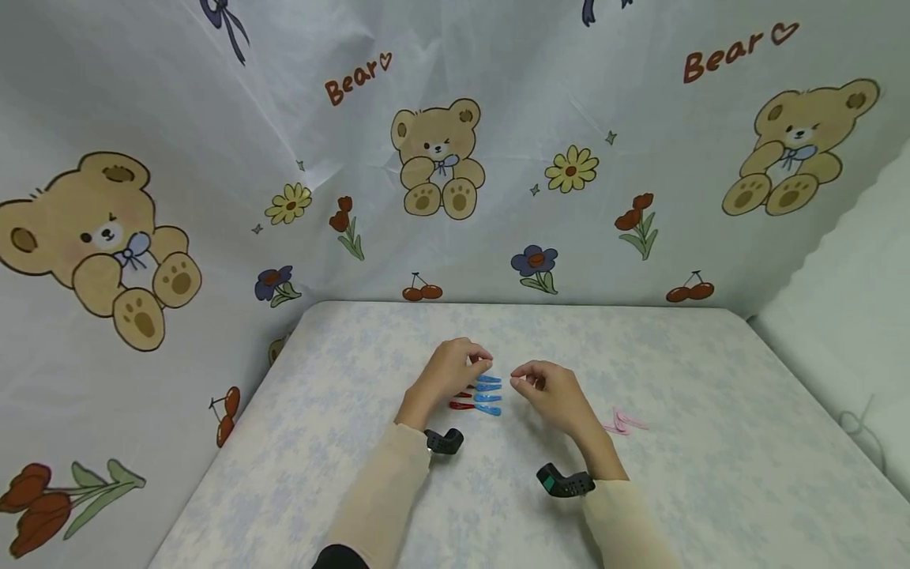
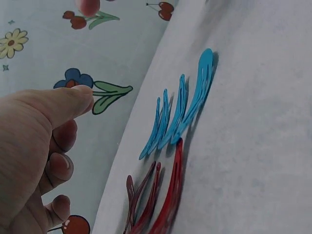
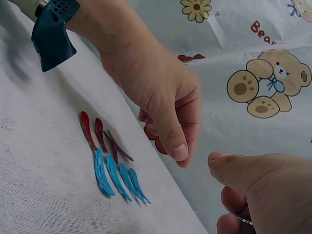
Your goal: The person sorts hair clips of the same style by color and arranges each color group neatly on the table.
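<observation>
A row of several blue hair clips [image 1: 487, 397] lies on the table, side by side. Beside their ends lie dark red hair clips [image 3: 85, 127], the farthest of which is crossed by a thin dark piece. My left hand [image 1: 451, 370] hovers by the far end of these rows, fingers loosely bent, and partly hides the red clips in the head view. Across a small gap, my right hand [image 1: 558, 395] is held up to the right of the blue clips, thumb toward the left hand. I see nothing between the fingers of either hand.
Pink hair clips [image 1: 626, 421] lie to the right, partly behind my right wrist. The table [image 1: 711, 474] has a pale mottled cover. A cloth printed with bears [image 1: 444, 170] hangs behind and to the left. A thin cable [image 1: 863, 427] shows beyond the right edge.
</observation>
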The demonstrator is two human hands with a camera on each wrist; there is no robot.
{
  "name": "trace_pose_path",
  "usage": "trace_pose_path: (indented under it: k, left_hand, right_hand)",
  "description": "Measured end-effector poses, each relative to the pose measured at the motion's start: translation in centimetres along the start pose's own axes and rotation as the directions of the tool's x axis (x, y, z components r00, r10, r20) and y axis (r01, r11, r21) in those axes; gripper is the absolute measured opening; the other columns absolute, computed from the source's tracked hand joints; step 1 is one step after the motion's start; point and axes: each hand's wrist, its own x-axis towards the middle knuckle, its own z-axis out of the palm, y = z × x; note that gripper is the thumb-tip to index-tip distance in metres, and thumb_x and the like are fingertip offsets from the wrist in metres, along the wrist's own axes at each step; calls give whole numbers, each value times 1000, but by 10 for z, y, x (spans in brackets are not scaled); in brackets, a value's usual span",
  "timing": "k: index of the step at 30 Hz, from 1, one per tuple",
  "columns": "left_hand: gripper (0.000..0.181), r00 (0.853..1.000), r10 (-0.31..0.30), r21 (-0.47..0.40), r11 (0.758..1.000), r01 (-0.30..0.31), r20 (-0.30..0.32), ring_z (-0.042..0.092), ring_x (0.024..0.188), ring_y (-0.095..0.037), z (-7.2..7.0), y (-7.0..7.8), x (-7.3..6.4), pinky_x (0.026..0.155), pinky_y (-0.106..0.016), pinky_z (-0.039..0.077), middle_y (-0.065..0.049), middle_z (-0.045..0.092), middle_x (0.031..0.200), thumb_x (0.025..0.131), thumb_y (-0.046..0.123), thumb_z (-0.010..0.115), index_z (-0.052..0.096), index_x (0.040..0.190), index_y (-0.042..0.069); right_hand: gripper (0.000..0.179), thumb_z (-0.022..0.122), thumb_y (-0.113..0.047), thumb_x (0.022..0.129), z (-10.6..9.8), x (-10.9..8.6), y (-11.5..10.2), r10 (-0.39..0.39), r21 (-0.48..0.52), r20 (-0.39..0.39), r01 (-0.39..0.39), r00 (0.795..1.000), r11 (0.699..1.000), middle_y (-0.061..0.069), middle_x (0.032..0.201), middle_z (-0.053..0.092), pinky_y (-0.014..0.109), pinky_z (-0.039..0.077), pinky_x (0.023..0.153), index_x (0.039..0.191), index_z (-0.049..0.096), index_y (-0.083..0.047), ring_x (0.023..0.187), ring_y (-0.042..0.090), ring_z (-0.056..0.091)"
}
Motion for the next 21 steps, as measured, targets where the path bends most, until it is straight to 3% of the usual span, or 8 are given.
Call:
trace_pose_path:
  k: [3,10,17,21]
  left_hand:
    - [23,999,30,22,999,-29,-11,55,78,-8,0,6,-1,71,-29,47,13,63,91,99,39,64,77,110,25]
    - [22,989,147,105,983,-148,9,60,87,-3,14,28,-1,92,-37,44,16,65,92,99,39,63,77,110,27]
    - [21,969,242,202,947,-248,56,57,82,-1,23,53,0,80,-28,42,16,65,92,99,38,63,77,111,29]
    - [21,966,251,220,941,-258,57,55,79,0,23,59,-3,77,-26,40,16,64,92,99,39,64,77,111,29]
  right_hand:
    - [14,70,-27,95,-4,-1,-2,-9,3,-13,9,1000,1000,0,79,58,27,42,58,103,75,-17,69,16,50]
    - [16,70,-26,96,-16,-6,4,-19,-20,-66,18,998,1000,1,82,60,27,41,59,105,75,-15,70,15,49]
    - [17,68,-27,97,-38,-7,14,-27,-78,-101,19,995,997,1,81,60,26,42,58,107,74,-15,69,15,50]
    - [18,68,-28,97,-47,-10,20,-35,-94,-114,25,993,995,1,83,60,26,42,60,108,74,-14,71,15,51]
